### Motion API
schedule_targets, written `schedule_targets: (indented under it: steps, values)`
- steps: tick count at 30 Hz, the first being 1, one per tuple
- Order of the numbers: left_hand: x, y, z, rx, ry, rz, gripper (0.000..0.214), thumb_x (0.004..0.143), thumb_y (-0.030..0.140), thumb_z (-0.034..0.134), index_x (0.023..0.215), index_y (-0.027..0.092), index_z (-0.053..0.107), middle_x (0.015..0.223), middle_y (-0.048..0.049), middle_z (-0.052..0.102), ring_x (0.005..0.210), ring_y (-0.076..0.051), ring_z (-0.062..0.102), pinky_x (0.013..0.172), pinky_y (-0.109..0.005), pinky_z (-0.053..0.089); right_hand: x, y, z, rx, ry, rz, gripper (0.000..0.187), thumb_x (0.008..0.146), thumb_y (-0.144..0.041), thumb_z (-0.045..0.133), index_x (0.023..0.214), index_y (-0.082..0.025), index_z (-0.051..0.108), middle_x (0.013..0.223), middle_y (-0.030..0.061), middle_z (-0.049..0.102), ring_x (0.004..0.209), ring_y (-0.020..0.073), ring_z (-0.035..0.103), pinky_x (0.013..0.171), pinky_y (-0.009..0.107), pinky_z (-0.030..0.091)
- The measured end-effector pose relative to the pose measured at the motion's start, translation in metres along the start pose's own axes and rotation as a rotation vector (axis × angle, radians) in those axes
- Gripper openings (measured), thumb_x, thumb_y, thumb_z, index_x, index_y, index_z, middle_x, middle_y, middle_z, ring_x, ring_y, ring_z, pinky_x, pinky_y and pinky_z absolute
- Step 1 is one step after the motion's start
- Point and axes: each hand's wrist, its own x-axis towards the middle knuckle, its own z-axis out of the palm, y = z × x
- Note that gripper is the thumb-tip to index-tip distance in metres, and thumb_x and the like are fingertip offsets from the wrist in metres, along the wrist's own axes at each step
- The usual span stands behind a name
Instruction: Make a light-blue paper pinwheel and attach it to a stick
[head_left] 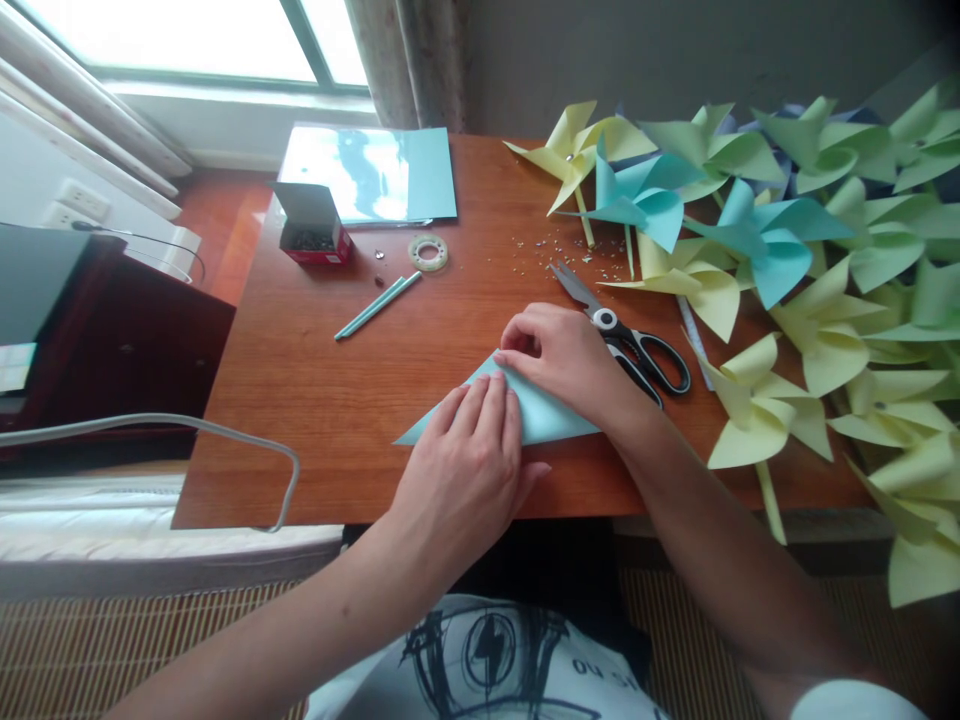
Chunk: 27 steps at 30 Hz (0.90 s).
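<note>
A sheet of light blue paper (553,412), folded into a triangle, lies on the wooden table with its long edge toward me. My left hand (471,450) rests flat on it, fingers stretched out together across the fold. At the top corner, my right hand (564,352) has its thumb and curled fingers closed on the paper's tip. Just beyond and to the right of that hand lie black-handled scissors (606,320), their blades pointing away to the left; my right wrist and forearm pass close to the handles.
Paper pinwheels (765,400) in yellow, green and blue crowd the right side. Farther left are rolled blue paper sticks (377,306), a tape roll (428,253), an open red box (322,245) of small dark pieces and a stack of blue sheets (431,175). A cable (247,437) crosses the table's left edge.
</note>
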Motion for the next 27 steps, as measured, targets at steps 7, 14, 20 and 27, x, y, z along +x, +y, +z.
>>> schedule_targets:
  steps: [7,14,20,27]
  values:
    - [-0.004,0.009,-0.002,0.063,-0.003,0.007,0.062,0.098,0.039,0.050,0.139,-0.007,0.054,0.149,-0.0297,0.050,0.139,-0.040,0.050,0.116,-0.050,0.042,0.005,-0.004,-0.003,-0.065,-0.036,0.016,0.015,0.084,-0.019,0.073,0.072,-0.020,0.065,0.078,-0.0002,0.066,0.075,0.0168,0.059,0.066,0.030,0.037]
    - [-0.025,0.031,0.004,0.087,0.034,0.019,0.055,0.101,0.032,0.043,0.137,-0.007,0.057,0.148,-0.0292,0.051,0.137,-0.039,0.053,0.112,-0.049,0.047,0.005,-0.005,-0.003,-0.075,-0.039,0.031,0.014,0.084,-0.020,0.074,0.073,-0.020,0.066,0.079,-0.0008,0.066,0.075,0.0158,0.058,0.066,0.029,0.036]
    - [-0.035,0.036,0.010,0.073,0.062,-0.005,0.056,0.102,0.034,0.040,0.139,-0.006,0.056,0.150,-0.0276,0.050,0.140,-0.037,0.050,0.114,-0.046,0.044,0.005,-0.005,-0.004,-0.081,-0.059,0.045,0.012,0.085,-0.021,0.074,0.076,-0.019,0.067,0.082,-0.0007,0.067,0.078,0.0158,0.059,0.068,0.028,0.036]
    - [-0.042,0.040,0.026,0.043,0.061,-0.024,0.075,0.101,0.051,0.040,0.146,-0.008,0.045,0.157,-0.0302,0.037,0.146,-0.042,0.039,0.120,-0.050,0.036,0.004,-0.006,-0.004,-0.072,-0.045,0.038,0.012,0.086,-0.021,0.073,0.076,-0.019,0.067,0.082,-0.0007,0.068,0.080,0.0161,0.060,0.069,0.028,0.037]
